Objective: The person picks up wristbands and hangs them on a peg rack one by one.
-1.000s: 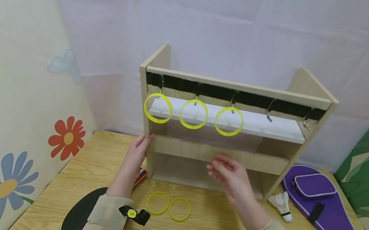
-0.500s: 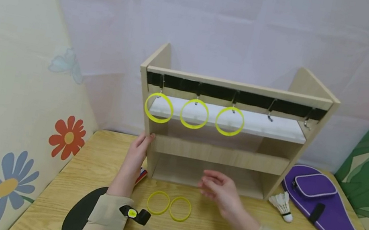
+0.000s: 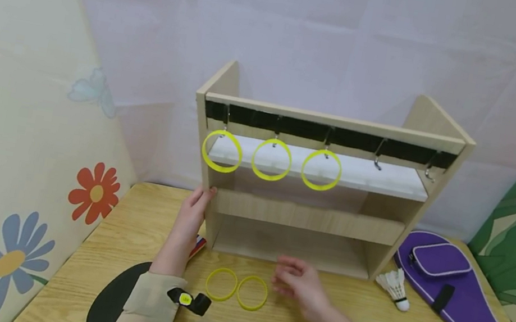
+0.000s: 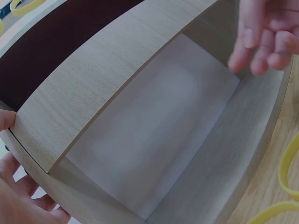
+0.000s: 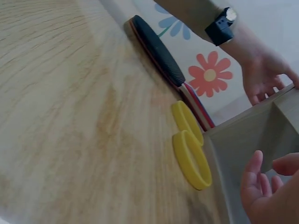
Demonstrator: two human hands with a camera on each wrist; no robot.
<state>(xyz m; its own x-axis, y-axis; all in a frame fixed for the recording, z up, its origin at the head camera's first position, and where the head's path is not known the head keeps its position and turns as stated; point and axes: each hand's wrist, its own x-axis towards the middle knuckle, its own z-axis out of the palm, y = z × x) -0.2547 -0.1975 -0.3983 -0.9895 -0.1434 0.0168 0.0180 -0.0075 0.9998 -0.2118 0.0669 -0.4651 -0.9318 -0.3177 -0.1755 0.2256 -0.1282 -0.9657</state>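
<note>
Where two rings point(image 5: 184, 163) lie, yellow, round

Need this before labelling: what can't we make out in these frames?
Head view: part of the paddle, hidden by the left arm.
Head view: marks on the left wrist's yellow label, too small.
Head view: inside of the purple case, hidden by its cover.
Left wrist view: parts of both loose yellow rings, cut off by picture edges.
Right wrist view: rest of the right hand, cut off by picture edges.
</note>
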